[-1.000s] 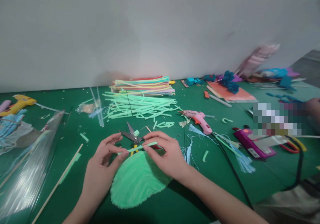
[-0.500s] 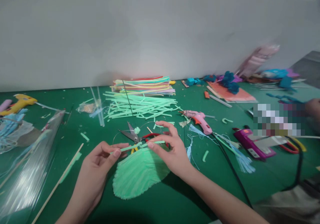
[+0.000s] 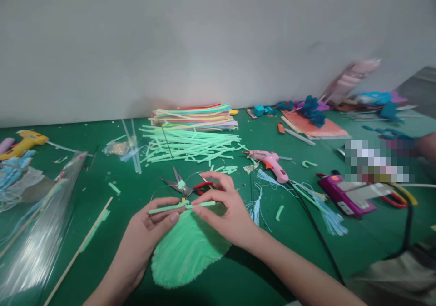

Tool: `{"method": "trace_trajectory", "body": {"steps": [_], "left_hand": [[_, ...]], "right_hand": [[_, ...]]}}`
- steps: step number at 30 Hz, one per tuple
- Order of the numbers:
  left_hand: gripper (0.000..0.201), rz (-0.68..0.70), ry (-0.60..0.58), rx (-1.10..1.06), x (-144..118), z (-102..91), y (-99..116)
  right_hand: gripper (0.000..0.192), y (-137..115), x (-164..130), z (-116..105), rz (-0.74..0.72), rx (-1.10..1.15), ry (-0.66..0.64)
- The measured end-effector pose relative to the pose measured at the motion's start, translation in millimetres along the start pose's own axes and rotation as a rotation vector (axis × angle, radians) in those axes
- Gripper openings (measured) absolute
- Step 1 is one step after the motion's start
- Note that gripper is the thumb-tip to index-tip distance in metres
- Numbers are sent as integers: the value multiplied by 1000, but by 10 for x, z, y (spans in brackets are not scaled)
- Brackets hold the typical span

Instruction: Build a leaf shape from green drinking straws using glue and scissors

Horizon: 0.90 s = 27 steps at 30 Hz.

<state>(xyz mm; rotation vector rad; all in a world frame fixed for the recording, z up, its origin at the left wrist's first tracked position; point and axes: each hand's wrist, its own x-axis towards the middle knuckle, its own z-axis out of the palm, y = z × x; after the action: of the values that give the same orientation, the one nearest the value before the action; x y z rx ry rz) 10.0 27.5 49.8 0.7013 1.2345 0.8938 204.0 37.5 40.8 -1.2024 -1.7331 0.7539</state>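
Note:
Between the thumb and fingers of my left hand point(image 3: 150, 228) lies one end of a mint-green pipe cleaner point(image 3: 165, 209). My right hand point(image 3: 226, 210) pinches the same stem just right of its small bent or knotted middle. A thin wire arcs above both hands and carries a small green tuft point(image 3: 181, 185); its ends are hard to follow. Beneath the fingers is a fuzzy green leaf-shaped piece point(image 3: 189, 253), its upper edge partly covered by my hands. Red-handled pliers point(image 3: 205, 187) and open scissor-like blades point(image 3: 177, 185) lie just beyond.
Cut green pipe cleaners point(image 3: 194, 143) are heaped near the wall, with multicoloured ones point(image 3: 197, 116) behind. A pink glue gun point(image 3: 270, 163) and blue tassels point(image 3: 257, 206) lie right. At left are a wooden stick point(image 3: 81, 247), clear plastic point(image 3: 41, 247) and a yellow glue gun point(image 3: 29, 143). Another person's hand point(image 3: 427, 147) shows far right.
Both hands have come slightly down and closer together, with the pipe cleaner between them. My left fingers have slid towards its middle. The leaf-shaped piece has shifted a little lower.

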Motion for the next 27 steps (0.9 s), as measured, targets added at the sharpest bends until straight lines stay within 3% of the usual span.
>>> {"method": "trace_trajectory", "body": {"steps": [4,8,11,20,27], "left_hand": [[41,41,28,146,36,-62,-39],[34,131,73,298,54,-66,-51],[38,157,57,232,83,-61,-65],[33,239,60,246,140,-61,-109],[42,141,-32,216,144,-94,-114]], "right_hand": [[4,-19,-14,0,-168,-229,68],[6,-36,-17,-10,-347,-417,42],[7,-36,-18,-5,-399,-462,-12],[8,21,9,94,-437,-441,-81],[12,56,-5,141,-349,-428,-160]]}}
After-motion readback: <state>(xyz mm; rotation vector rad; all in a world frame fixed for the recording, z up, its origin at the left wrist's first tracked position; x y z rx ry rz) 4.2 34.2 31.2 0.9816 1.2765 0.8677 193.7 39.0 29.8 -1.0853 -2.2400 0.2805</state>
